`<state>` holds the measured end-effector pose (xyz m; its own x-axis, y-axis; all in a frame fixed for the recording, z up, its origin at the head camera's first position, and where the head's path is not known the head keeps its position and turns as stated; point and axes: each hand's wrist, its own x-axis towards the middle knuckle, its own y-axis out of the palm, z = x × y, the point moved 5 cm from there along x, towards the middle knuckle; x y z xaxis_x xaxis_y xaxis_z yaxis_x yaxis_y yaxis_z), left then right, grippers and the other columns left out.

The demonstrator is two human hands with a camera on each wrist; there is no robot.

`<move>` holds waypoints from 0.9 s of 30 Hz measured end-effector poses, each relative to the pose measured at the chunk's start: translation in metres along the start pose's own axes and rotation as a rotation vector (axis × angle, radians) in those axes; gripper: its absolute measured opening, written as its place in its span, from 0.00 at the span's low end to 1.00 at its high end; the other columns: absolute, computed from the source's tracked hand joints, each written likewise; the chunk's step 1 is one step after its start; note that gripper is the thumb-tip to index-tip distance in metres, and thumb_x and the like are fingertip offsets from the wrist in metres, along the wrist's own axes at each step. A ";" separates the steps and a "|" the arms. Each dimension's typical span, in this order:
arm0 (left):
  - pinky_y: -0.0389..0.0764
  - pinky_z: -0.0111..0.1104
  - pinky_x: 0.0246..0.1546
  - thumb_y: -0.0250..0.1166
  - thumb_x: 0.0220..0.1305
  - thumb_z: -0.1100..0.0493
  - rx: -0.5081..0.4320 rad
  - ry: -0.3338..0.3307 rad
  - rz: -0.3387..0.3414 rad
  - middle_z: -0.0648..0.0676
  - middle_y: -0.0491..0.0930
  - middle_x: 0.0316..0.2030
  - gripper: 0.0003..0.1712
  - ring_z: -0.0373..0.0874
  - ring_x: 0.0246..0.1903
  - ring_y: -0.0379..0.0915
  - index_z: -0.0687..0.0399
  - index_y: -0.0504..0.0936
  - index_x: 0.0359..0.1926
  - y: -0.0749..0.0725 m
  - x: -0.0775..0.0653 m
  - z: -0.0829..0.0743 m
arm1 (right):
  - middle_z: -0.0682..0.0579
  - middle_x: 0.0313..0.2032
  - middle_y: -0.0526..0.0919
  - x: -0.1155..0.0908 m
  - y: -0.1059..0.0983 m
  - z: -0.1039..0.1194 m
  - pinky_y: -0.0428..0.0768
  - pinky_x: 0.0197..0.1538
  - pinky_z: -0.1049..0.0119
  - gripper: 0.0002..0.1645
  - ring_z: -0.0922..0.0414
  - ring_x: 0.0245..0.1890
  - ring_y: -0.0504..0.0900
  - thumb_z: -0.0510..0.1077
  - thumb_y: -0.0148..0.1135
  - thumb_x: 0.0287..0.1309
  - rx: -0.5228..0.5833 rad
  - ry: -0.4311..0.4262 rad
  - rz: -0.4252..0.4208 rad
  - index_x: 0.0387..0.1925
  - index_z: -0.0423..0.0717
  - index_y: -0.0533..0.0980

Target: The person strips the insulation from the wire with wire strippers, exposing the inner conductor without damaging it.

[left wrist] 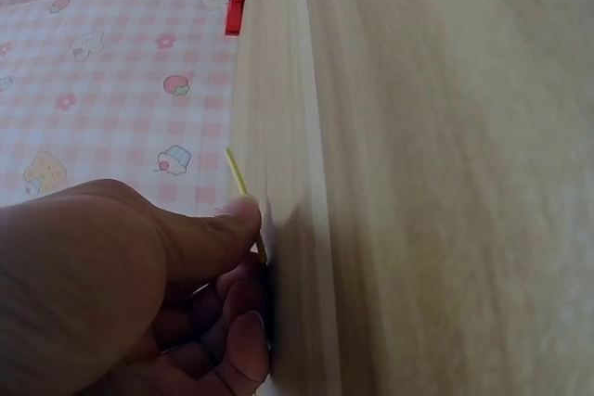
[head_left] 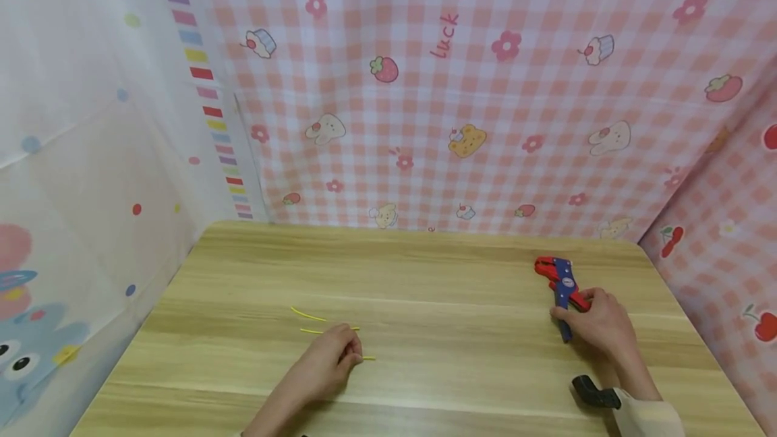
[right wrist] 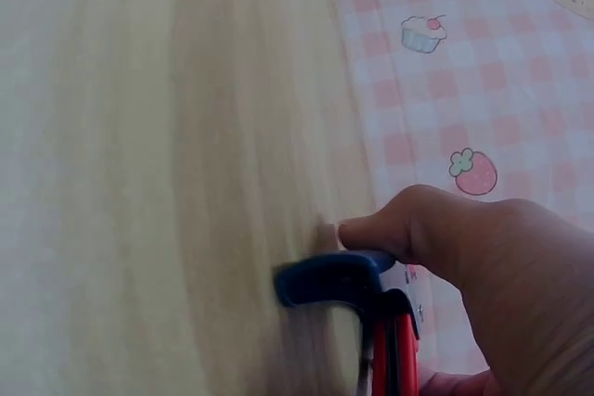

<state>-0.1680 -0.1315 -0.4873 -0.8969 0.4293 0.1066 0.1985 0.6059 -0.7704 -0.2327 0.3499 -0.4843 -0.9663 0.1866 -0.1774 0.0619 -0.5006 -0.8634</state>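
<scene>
Near the middle of the table, my left hand [head_left: 332, 361] pinches a short yellow wire [head_left: 369, 358] between thumb and fingertips. The left wrist view shows the wire's free end [left wrist: 237, 172] sticking out past the thumb, with the other fingers curled beneath. Just beyond this hand lie two more thin yellow wires, a curved one [head_left: 308, 314] and a straighter one [head_left: 311, 331], partly hidden by the hand. At the right, my right hand [head_left: 607, 326] grips a red and blue wire stripper [head_left: 566, 282] by its handles, its red head pointing away from me. One blue handle [right wrist: 334, 275] shows close in the right wrist view.
The wood-grain table [head_left: 437, 268] meets a pink checked curtain [head_left: 425, 120] along its back edge. A white dotted cloth [head_left: 121, 154] hangs at the left, and another checked cloth [head_left: 728, 248] at the right. A black wrist mount [head_left: 595, 393] sits by the right sleeve.
</scene>
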 end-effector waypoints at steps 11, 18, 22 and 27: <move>0.71 0.27 0.33 0.66 0.69 0.64 -0.010 0.028 0.020 0.43 0.72 0.28 0.08 0.32 0.30 0.65 0.49 0.76 0.34 -0.002 0.000 -0.002 | 0.38 0.40 0.79 0.004 -0.003 0.007 0.71 0.34 0.65 0.54 0.48 0.38 0.75 0.76 0.63 0.56 -0.007 0.016 0.120 0.54 0.28 0.68; 0.72 0.27 0.34 0.64 0.69 0.65 -0.036 0.032 0.022 0.44 0.75 0.30 0.06 0.32 0.31 0.67 0.51 0.76 0.35 -0.003 0.001 -0.001 | 0.40 0.40 0.76 0.004 0.002 0.015 0.72 0.33 0.64 0.58 0.49 0.38 0.74 0.78 0.61 0.57 0.051 0.041 0.182 0.58 0.25 0.68; 0.75 0.29 0.37 0.63 0.70 0.64 -0.036 0.046 0.002 0.44 0.78 0.32 0.04 0.32 0.34 0.69 0.52 0.79 0.37 -0.003 0.002 -0.002 | 0.43 0.35 0.74 0.004 0.005 0.018 0.70 0.32 0.63 0.55 0.51 0.35 0.73 0.77 0.63 0.56 0.091 0.062 0.175 0.54 0.27 0.71; 0.77 0.31 0.40 0.62 0.72 0.62 -0.015 0.039 -0.017 0.44 0.80 0.33 0.05 0.32 0.37 0.72 0.50 0.81 0.36 -0.004 0.004 -0.002 | 0.50 0.27 0.70 0.001 0.008 0.012 0.65 0.30 0.63 0.38 0.53 0.30 0.70 0.71 0.69 0.53 0.111 0.069 0.131 0.34 0.38 0.73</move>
<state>-0.1714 -0.1314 -0.4824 -0.8842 0.4444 0.1435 0.1900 0.6230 -0.7588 -0.2362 0.3358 -0.4854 -0.9321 0.1694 -0.3202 0.1542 -0.6143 -0.7739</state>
